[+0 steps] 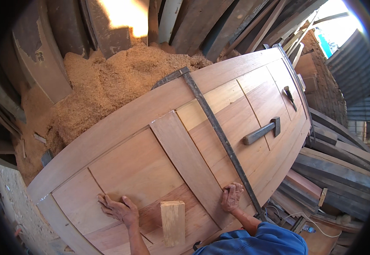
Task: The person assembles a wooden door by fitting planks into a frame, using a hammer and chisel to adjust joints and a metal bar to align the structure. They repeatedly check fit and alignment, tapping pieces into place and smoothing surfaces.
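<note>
A large wooden panelled door [210,157] lies flat in front of me. My left hand [121,209] rests on its near left panel, fingers spread and holding nothing. My right hand [232,196] is on the door between the wide cross rail [187,161] and a dark metal bar clamp [219,136]; its fingers are curled in, and what they may hold is hidden. Between my hands is a pale wooden block [173,223]. Beyond the clamp lies a hammer [261,131] with a dark head. Farther off is a dark-handled chisel-like tool [290,98].
A heap of sawdust [104,93] borders the door's far left side, with planks [219,25] leaning behind it. Another clamp [293,72] spans the door's far end. Stacked timber [334,174] and a pale cord [308,219] lie at the right.
</note>
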Available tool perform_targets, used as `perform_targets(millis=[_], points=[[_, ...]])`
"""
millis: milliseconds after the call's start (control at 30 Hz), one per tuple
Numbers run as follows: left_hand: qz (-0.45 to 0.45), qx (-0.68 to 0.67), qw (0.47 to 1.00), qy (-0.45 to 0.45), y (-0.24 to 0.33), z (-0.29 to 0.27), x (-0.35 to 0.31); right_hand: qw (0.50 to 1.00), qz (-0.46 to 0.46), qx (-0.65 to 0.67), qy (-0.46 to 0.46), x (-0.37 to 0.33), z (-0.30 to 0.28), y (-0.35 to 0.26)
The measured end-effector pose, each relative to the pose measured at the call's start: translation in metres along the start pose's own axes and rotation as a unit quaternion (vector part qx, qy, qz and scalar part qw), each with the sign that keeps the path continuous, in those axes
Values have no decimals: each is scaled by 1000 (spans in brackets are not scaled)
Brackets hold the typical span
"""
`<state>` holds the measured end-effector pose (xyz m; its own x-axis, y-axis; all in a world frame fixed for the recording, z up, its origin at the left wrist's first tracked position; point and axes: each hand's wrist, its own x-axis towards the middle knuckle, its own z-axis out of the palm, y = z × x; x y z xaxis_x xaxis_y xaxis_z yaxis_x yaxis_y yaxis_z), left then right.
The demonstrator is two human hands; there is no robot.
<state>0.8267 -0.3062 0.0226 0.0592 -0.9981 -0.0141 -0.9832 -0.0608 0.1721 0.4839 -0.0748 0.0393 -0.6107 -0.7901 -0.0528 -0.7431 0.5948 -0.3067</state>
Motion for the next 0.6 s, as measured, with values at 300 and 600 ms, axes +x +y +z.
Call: perform_targets(millis=[300,600], points=[[-24,15,1000,2,4,0,-2,1000,3,1,16,-9,6,11],[-89,1,993,-76,18,-21,13,990,20,103,95,-7,2,15]])
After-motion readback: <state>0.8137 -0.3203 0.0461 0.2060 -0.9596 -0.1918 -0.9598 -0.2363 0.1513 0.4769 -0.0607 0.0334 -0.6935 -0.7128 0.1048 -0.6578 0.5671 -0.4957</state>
